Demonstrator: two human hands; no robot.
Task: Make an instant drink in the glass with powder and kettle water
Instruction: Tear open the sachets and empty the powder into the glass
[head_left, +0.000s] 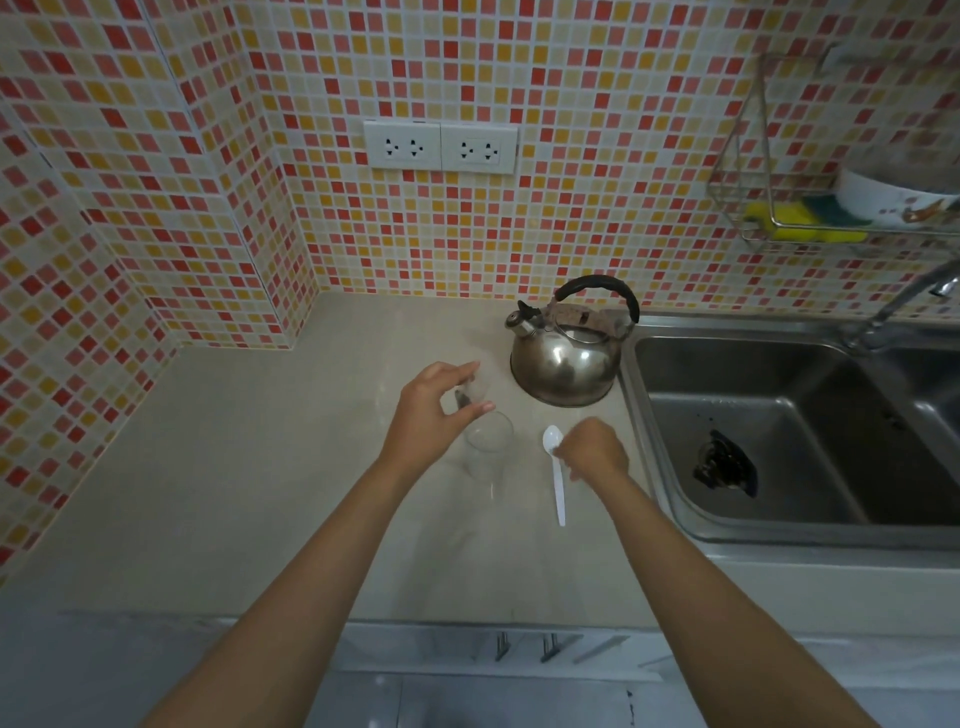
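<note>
A clear glass (487, 451) stands upright on the beige counter (249, 467). Just above its rim my left hand (434, 410) pinches a small clear packet with dark powder (470, 393), tilted toward the glass. A white plastic spoon (556, 480) lies on the counter right of the glass. My right hand (595, 449) rests over the spoon's upper part, fingers curled down at its neck; whether it grips the spoon I cannot tell. A steel kettle (566, 364) with a black handle stands behind, near the sink.
A steel sink (779, 431) with dark debris at the drain lies to the right, its tap (904, 301) above. A wire rack (810, 208) with sponges hangs on the tiled wall. Two socket plates (440, 146) sit on the wall.
</note>
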